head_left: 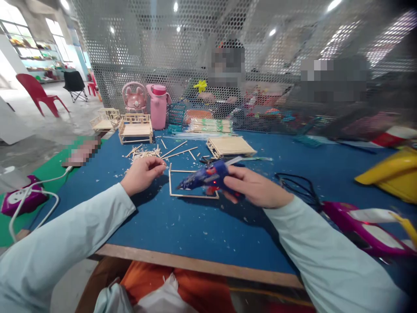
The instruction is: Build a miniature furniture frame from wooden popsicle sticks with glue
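Note:
My right hand [257, 187] is wrapped round a blue glue gun [208, 176], whose nozzle points left. Beneath the gun, a thin rectangular frame of wooden sticks [192, 196] lies on the blue tabletop [195, 226]. My left hand [143, 174] hovers at the frame's left corner with thumb and forefinger pinched together; whatever is between the fingertips is too small to make out. Loose sticks [145, 154] are heaped just behind that hand. Farther back, a slatted stick panel [230, 146] rests behind the glue gun.
Small stick-built furniture [136, 129] stands at the back left, near a pink bottle [158, 108]. Packaged sticks [211, 125] lie by the perforated metal screen [182, 56]. A black cable [302, 182], a purple power strip [365, 226] and a yellow object [391, 174] are on the right.

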Demonstrator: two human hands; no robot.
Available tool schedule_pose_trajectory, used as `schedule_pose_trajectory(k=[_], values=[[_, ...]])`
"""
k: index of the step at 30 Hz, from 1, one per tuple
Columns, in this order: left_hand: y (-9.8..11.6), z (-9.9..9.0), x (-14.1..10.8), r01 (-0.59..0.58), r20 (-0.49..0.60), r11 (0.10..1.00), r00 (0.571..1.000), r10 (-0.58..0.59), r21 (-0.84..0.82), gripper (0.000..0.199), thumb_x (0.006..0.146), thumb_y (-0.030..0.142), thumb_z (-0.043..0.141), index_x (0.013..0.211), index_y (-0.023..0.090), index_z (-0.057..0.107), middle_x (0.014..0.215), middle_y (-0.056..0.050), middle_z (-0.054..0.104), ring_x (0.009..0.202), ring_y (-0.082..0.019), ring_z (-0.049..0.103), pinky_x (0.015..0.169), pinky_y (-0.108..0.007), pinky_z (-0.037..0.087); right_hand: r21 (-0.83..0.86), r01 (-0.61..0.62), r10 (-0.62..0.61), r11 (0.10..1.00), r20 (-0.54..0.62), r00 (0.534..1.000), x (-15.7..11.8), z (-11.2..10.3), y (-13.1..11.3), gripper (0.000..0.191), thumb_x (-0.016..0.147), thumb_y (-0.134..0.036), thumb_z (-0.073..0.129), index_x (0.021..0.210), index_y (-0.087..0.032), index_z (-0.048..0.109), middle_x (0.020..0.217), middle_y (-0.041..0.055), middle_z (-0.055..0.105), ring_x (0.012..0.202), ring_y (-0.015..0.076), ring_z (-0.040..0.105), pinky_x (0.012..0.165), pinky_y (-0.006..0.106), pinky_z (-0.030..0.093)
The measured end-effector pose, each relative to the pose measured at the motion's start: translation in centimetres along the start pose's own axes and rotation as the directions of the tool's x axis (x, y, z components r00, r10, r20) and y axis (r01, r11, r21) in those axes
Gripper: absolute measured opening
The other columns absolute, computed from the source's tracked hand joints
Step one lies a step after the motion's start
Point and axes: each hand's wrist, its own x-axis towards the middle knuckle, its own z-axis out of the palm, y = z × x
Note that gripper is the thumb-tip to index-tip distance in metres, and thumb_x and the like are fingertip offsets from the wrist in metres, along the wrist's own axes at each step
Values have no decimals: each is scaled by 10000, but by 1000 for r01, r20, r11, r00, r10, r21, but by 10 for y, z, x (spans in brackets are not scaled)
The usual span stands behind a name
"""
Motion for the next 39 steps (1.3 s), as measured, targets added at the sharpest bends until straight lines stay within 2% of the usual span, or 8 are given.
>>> schedule_pose_trajectory(k=[3,8,14,25,39], values=[[1,1,0,12,0,999,1000,-12,-49,217,729,343,525,751,135,581,623,-5,581,568,-111,514,573,-240,409,-110,-19,26,994,63,998,7,9,1,392,812,-517,445,870,-137,524,848,68,632,455,51,444,453,215,373],[2,3,1,38,17,990,999,-36,-136,195,708,322,547,745,133,574,604,3,569,544,-100,505,550,-231,405,-159,-25,32,987,46,998,7,12,1,406,829,-527,397,867,-138,504,812,52,610,446,48,430,453,211,378],[-1,2,1,23,22,990,1000,-21,-140,180,706,308,560,759,138,586,633,-4,582,565,-103,515,570,-241,406,-199,-25,32,980,30,999,9,15,0,374,848,-492,373,838,-139,496,770,38,575,446,50,425,462,215,372],[1,2,0,24,33,996,999,-21,-89,203,717,330,555,759,135,591,648,-9,596,593,-111,525,598,-245,418,-215,-17,20,977,11,1000,9,16,4,349,858,-478,364,808,-151,475,738,22,553,446,50,422,457,216,364],[3,4,-1,81,83,977,994,-66,-199,249,684,363,597,778,133,595,661,-15,601,594,-111,528,602,-257,415,-215,20,-21,976,-3,1000,9,19,0,375,851,-512,371,775,-161,480,696,8,532,446,53,427,442,209,366]])
